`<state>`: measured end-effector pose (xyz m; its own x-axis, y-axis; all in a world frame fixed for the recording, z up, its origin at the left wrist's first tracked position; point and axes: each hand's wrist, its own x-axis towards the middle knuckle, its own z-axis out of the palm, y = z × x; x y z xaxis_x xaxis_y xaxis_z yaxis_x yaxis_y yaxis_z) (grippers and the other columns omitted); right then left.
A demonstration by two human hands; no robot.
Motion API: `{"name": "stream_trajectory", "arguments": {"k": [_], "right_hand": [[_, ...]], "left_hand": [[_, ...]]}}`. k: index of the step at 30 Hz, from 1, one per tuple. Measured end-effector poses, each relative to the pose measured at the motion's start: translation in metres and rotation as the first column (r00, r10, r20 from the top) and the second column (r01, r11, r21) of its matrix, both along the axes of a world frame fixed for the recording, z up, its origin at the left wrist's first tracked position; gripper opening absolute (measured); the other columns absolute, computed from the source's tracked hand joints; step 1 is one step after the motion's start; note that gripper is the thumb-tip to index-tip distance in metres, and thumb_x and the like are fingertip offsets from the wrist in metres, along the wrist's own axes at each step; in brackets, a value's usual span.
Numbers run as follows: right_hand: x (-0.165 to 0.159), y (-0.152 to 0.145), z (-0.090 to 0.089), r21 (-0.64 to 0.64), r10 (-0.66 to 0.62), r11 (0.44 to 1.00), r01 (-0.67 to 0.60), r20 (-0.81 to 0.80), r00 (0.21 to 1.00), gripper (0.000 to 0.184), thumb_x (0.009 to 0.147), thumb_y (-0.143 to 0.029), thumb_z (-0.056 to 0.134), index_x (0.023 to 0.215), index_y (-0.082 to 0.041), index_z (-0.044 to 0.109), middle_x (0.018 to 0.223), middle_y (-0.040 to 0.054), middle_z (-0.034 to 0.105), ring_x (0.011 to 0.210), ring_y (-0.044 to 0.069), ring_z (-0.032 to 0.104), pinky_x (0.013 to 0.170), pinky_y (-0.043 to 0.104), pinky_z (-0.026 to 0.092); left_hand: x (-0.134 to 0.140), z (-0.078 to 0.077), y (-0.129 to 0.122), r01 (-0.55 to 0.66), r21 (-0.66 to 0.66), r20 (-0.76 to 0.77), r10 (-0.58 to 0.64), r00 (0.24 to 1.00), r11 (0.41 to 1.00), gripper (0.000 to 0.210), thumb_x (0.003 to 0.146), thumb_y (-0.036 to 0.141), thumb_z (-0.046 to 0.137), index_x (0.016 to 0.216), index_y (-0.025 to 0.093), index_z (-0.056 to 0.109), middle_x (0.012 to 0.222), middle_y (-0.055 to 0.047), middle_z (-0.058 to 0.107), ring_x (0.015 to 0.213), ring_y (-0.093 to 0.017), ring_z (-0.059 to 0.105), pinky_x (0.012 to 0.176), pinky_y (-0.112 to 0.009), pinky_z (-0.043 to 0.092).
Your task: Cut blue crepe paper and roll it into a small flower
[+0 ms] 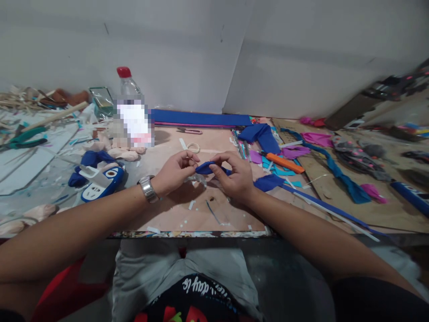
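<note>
Over the middle of the table, a piece of deep blue cloth is stretched between my two hands. My left hand pinches its left tip between thumb and fingers. Thumb and fingertips of my right hand close on the other part, and some blue shows past the knuckles. Clear crumpled plastic lies just under the cloth. A small ring-shaped roll of tape rests behind my left fingers. Right of my right hand lies another blue cloth piece.
An orange utility knife and coloured scraps lie on the right. Leftward are a blue-and-white plastic device, green-handled pliers, and a phone leaning on a red-capped bottle. Small thread snips and blue strips lie behind.
</note>
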<state>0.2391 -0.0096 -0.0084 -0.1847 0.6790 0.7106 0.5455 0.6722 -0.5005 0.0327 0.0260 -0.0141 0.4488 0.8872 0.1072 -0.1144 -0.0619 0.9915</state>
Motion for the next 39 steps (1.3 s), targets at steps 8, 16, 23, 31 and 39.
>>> {"name": "stream_trajectory", "arguments": {"k": [8,16,23,31,39], "right_hand": [[0.0000,0.0013,-0.0005,-0.012,-0.016,1.000,0.016,-0.013,1.000,0.014,0.097,-0.037,0.067,0.097,-0.024,0.069,0.086,0.0029,0.073,0.081,0.021,0.068,0.083,0.039,0.055],[0.0009,0.0025,0.0007,-0.012,-0.041,0.999,0.041,-0.024,0.999,0.014,0.097,-0.037,0.067,0.096,-0.023,0.069,0.088,0.0036,0.074,0.083,0.021,0.068,0.083,0.038,0.054],[0.0005,0.0026,-0.0009,-0.020,-0.039,0.999,0.038,-0.021,0.999,0.014,0.097,-0.037,0.067,0.097,-0.023,0.070,0.087,0.0031,0.074,0.082,0.020,0.067,0.082,0.038,0.054],[0.0007,0.0019,0.0007,0.000,-0.025,1.000,0.025,-0.027,0.999,0.012,0.096,-0.035,0.068,0.097,-0.023,0.069,0.088,0.0025,0.074,0.081,0.020,0.067,0.082,0.038,0.054],[-0.0006,0.0002,0.0021,-0.018,0.002,1.000,-0.002,-0.018,1.000,0.012,0.096,-0.035,0.069,0.096,-0.023,0.068,0.086,0.0022,0.073,0.080,0.020,0.067,0.084,0.038,0.053]], "left_hand": [[-0.0022,-0.0013,-0.0013,-0.031,0.237,-0.119,0.061,0.991,0.971,0.020,0.075,0.013,0.064,0.094,0.018,0.061,0.081,0.001,0.062,0.072,-0.012,0.057,0.070,-0.026,0.045],[-0.0045,-0.0014,-0.0030,-0.020,0.309,-0.152,0.070,0.986,0.951,0.022,0.078,0.013,0.060,0.099,0.018,0.062,0.088,-0.001,0.064,0.079,-0.015,0.060,0.076,-0.029,0.048],[-0.0016,-0.0016,-0.0053,0.007,0.304,-0.179,0.050,0.983,0.953,0.022,0.078,0.018,0.069,0.099,0.019,0.062,0.087,-0.001,0.066,0.078,-0.015,0.062,0.076,-0.029,0.049],[-0.0054,-0.0053,-0.0020,0.052,0.384,-0.318,0.080,0.945,0.922,0.027,0.077,0.008,0.062,0.103,0.019,0.065,0.093,-0.003,0.069,0.080,-0.016,0.062,0.076,-0.029,0.049],[-0.0049,-0.0030,-0.0067,0.130,0.445,-0.365,0.047,0.930,0.886,0.038,0.078,0.007,0.062,0.114,0.020,0.065,0.104,-0.005,0.073,0.091,-0.019,0.067,0.083,-0.033,0.051]]}}
